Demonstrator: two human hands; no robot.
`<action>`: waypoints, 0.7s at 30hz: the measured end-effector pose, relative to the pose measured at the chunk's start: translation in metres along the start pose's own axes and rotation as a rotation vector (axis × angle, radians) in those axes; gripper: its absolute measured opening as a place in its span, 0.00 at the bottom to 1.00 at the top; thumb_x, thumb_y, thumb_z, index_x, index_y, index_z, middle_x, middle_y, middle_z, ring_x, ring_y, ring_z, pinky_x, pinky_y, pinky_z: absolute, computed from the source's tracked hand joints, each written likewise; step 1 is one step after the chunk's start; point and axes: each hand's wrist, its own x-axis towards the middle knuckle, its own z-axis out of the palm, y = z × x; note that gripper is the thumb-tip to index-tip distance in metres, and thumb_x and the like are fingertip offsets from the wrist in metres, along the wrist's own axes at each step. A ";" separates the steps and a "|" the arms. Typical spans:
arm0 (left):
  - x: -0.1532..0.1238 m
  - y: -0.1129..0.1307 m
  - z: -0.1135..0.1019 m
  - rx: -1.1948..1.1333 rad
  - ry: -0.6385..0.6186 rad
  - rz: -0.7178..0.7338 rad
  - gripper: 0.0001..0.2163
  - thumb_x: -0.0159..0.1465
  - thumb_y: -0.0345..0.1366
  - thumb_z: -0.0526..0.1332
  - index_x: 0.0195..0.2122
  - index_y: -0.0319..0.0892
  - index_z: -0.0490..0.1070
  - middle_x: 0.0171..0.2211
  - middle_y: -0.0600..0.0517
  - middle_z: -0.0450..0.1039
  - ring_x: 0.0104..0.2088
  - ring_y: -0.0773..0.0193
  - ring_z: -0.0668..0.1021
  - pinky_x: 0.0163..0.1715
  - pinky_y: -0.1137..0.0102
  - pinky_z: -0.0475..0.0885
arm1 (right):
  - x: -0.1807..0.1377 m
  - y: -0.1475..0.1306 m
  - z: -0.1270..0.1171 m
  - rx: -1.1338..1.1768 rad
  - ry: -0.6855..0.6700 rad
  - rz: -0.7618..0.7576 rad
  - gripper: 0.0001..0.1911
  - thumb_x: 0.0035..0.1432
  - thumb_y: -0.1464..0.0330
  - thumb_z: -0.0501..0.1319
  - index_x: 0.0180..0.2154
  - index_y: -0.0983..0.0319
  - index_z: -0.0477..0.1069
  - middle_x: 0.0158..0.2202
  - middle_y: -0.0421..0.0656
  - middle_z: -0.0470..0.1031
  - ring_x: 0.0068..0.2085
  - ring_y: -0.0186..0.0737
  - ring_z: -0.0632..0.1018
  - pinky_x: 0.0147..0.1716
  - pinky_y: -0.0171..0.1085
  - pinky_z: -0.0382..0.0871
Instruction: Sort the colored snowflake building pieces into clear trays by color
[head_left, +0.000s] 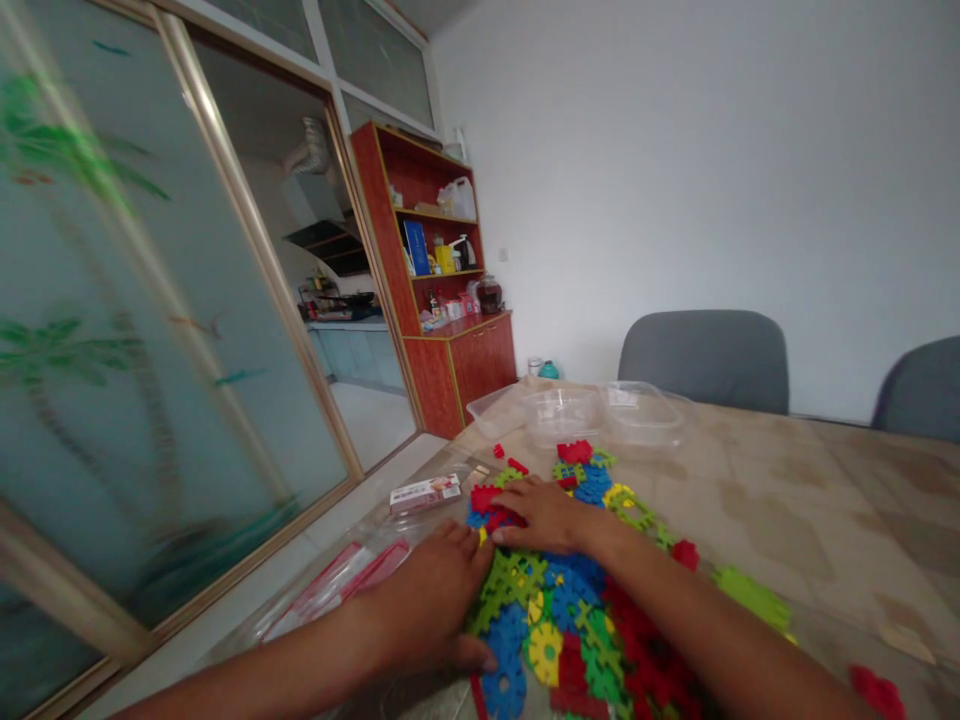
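Note:
A pile of plastic interlocking building pieces in blue, green, yellow and red (570,590) spreads over the table under both hands. My left hand (442,590) rests at the pile's left edge. Its thumb stands apart from the other fingers, close to blue flower-shaped pieces (504,660). Across the far left part of the pile lies my right hand (544,515), its fingers spread over red pieces (484,498). Nothing held shows in either hand, though the undersides of the fingers are hidden. My right forearm covers some of the pile.
Clear plastic containers (562,415) stand at the table's far end. A small box (425,494) and plastic packaging with red edges (337,585) lie on the left. Loose pieces, including a green one (752,596), lie to the right. Grey chairs (705,360) stand beyond the table (795,490).

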 end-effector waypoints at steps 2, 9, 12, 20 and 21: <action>0.002 0.006 0.002 0.000 -0.029 0.010 0.47 0.52 0.57 0.68 0.64 0.31 0.58 0.59 0.27 0.63 0.58 0.36 0.68 0.60 0.49 0.60 | -0.012 0.000 0.000 -0.013 0.010 -0.009 0.29 0.62 0.51 0.57 0.57 0.60 0.69 0.57 0.53 0.70 0.58 0.58 0.69 0.56 0.55 0.61; 0.005 0.037 0.017 -0.028 0.033 0.171 0.47 0.56 0.59 0.64 0.66 0.30 0.53 0.63 0.27 0.57 0.62 0.35 0.64 0.61 0.51 0.61 | -0.063 0.002 -0.007 -0.011 0.025 -0.012 0.23 0.60 0.57 0.61 0.55 0.58 0.70 0.52 0.50 0.73 0.53 0.52 0.72 0.53 0.48 0.66; 0.008 0.053 0.027 -0.036 0.099 0.237 0.46 0.58 0.61 0.60 0.66 0.27 0.53 0.62 0.25 0.59 0.61 0.35 0.64 0.61 0.52 0.61 | -0.088 0.000 -0.011 -0.007 0.030 0.003 0.22 0.60 0.58 0.61 0.54 0.59 0.70 0.49 0.50 0.73 0.50 0.51 0.73 0.51 0.46 0.68; 0.036 0.100 0.070 -0.119 0.303 0.479 0.20 0.72 0.42 0.48 0.63 0.42 0.57 0.59 0.36 0.66 0.57 0.45 0.71 0.55 0.55 0.69 | -0.202 0.032 0.026 0.016 0.252 0.122 0.29 0.60 0.52 0.60 0.59 0.56 0.65 0.64 0.53 0.61 0.62 0.60 0.65 0.57 0.54 0.65; 0.039 0.105 0.072 -0.191 0.280 0.533 0.20 0.73 0.43 0.48 0.64 0.43 0.56 0.59 0.37 0.67 0.57 0.48 0.72 0.55 0.59 0.69 | -0.222 0.042 0.035 0.013 0.278 0.145 0.28 0.59 0.54 0.62 0.59 0.53 0.65 0.65 0.51 0.61 0.62 0.60 0.66 0.57 0.54 0.67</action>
